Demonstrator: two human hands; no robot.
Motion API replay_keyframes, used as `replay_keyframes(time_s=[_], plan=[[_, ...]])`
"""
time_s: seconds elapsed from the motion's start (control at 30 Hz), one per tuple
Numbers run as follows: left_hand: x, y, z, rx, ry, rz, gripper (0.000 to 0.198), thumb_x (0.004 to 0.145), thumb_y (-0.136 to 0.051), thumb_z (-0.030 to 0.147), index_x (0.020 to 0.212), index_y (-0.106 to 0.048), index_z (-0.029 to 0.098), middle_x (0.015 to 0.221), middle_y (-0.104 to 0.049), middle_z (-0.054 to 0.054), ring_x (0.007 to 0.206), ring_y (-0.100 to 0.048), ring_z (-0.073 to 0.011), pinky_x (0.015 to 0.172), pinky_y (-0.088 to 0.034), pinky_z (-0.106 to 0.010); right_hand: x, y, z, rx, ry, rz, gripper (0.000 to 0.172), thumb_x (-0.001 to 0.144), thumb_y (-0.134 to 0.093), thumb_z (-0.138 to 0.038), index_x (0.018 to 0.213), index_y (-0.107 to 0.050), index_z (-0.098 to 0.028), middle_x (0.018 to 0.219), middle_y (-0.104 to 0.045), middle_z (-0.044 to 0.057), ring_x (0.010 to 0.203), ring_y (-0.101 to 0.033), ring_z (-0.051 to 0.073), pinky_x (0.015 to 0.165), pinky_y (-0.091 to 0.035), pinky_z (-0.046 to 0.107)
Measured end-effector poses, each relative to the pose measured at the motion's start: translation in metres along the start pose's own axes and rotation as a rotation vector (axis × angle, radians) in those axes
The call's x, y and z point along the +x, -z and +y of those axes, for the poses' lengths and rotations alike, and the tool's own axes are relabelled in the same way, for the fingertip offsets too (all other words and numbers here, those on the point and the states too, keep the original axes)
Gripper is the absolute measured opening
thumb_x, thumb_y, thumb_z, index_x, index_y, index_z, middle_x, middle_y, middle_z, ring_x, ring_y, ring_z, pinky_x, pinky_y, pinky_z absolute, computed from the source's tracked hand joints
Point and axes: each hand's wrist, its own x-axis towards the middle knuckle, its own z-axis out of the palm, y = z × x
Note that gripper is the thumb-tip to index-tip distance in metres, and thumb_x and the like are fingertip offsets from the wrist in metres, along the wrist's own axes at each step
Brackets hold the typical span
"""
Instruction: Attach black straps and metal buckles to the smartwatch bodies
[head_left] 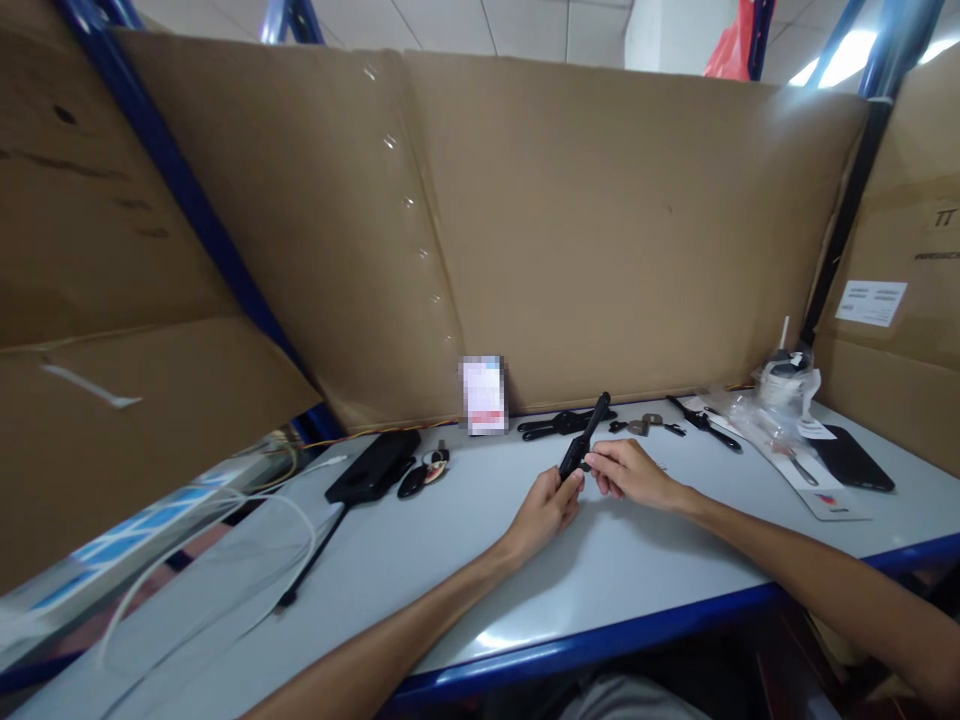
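My left hand is closed around the lower end of a black wristwatch, its strap pointing up and to the right above the table. My right hand is pinched at the watch's right side. Whatever lies between those fingertips is too small to make out. Behind the hands lie black watch straps and some small metallic and black watch parts. Another black watch rests farther right.
A blurred white card leans on the cardboard back wall. Left are a black power bank, keys, cables and a power strip. Right are a phone, clear packaging and a bagged white item.
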Motion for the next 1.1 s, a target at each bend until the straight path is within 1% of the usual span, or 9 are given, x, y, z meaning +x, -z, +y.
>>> replay_keyframes(time_s=[0.23,0.5,0.57,0.67,0.7,0.77,0.87,0.97,1.1], plan=[[0.0,0.001,-0.001,0.001,0.01,0.021,0.056,0.075,-0.065,0.071,0.067,-0.039,0.022,0.047,-0.025,0.013,0.037,-0.022,-0.0038,0.036,-0.014,-0.019,-0.001,0.002,-0.002,-0.004,0.004,0.002,0.039,0.097,-0.048,-0.044,0.066,-0.051,-0.019,0.055,-0.058,-0.002,0.041,-0.047,0.009,0.043,-0.035,0.022],[0.0,0.001,-0.001,-0.029,0.017,0.012,0.057,0.074,-0.067,0.071,0.067,-0.039,0.022,0.048,-0.025,0.013,0.036,-0.021,-0.0032,0.036,-0.014,-0.019,0.001,0.002,-0.001,-0.058,0.0,-0.026,0.042,0.099,-0.045,-0.045,0.067,-0.052,-0.019,0.054,-0.058,-0.002,0.042,-0.048,0.009,0.048,-0.035,0.023],[-0.001,0.0,0.0,-0.042,0.033,0.015,0.057,0.073,-0.066,0.071,0.067,-0.04,0.021,0.048,-0.025,0.013,0.036,-0.02,-0.0031,0.035,-0.013,-0.019,0.005,0.014,-0.005,-0.213,0.031,0.016,0.043,0.1,-0.043,-0.04,0.065,-0.055,-0.018,0.052,-0.057,-0.001,0.046,-0.05,0.01,0.053,-0.035,0.023],[-0.002,-0.001,0.003,-0.055,0.06,0.021,0.055,0.074,-0.067,0.07,0.069,-0.042,0.021,0.049,-0.024,0.013,0.036,-0.019,-0.0027,0.035,-0.012,-0.018,0.008,0.049,-0.01,-0.577,0.071,0.264,0.042,0.099,-0.046,-0.032,0.061,-0.057,-0.018,0.057,-0.059,0.002,0.054,-0.05,0.012,0.059,-0.032,0.025],[-0.002,-0.001,0.003,-0.055,0.069,0.022,0.056,0.074,-0.067,0.07,0.068,-0.041,0.021,0.049,-0.024,0.013,0.036,-0.019,-0.0025,0.035,-0.012,-0.018,0.008,0.064,-0.011,-0.656,0.067,0.291,0.042,0.099,-0.046,-0.03,0.06,-0.057,-0.017,0.058,-0.06,0.003,0.056,-0.05,0.012,0.059,-0.031,0.026],[-0.001,-0.001,0.003,-0.055,0.093,0.02,0.057,0.072,-0.068,0.07,0.066,-0.04,0.021,0.049,-0.025,0.013,0.036,-0.02,-0.0022,0.034,-0.012,-0.017,0.005,0.09,-0.01,-0.752,0.016,0.225,0.039,0.096,-0.05,-0.026,0.059,-0.058,-0.017,0.059,-0.062,0.003,0.056,-0.051,0.013,0.057,-0.03,0.026],[0.0,0.0,0.002,-0.058,0.108,0.023,0.058,0.069,-0.069,0.072,0.068,-0.041,0.021,0.048,-0.026,0.013,0.036,-0.02,-0.0024,0.033,-0.012,-0.017,-0.002,0.114,-0.004,-0.788,-0.169,-0.044,0.024,0.086,-0.059,-0.016,0.063,-0.063,-0.017,0.056,-0.062,0.002,0.052,-0.052,0.013,0.053,-0.029,0.025],[0.0,0.0,0.002,-0.049,0.107,0.028,0.058,0.069,-0.068,0.073,0.069,-0.043,0.021,0.048,-0.026,0.013,0.035,-0.02,-0.0027,0.033,-0.011,-0.017,-0.006,0.115,0.003,-0.782,-0.337,-0.25,0.011,0.079,-0.066,-0.015,0.068,-0.067,-0.017,0.052,-0.06,0.0,0.043,-0.05,0.012,0.048,-0.03,0.024],[-0.002,-0.002,0.005,-0.031,0.097,0.027,0.058,0.07,-0.068,0.072,0.067,-0.041,0.021,0.048,-0.026,0.013,0.036,-0.02,-0.0026,0.034,-0.012,-0.018,-0.004,0.101,0.006,-0.745,-0.356,-0.348,0.017,0.08,-0.066,-0.025,0.066,-0.067,-0.016,0.049,-0.057,0.001,0.039,-0.047,0.012,0.045,-0.032,0.025]])
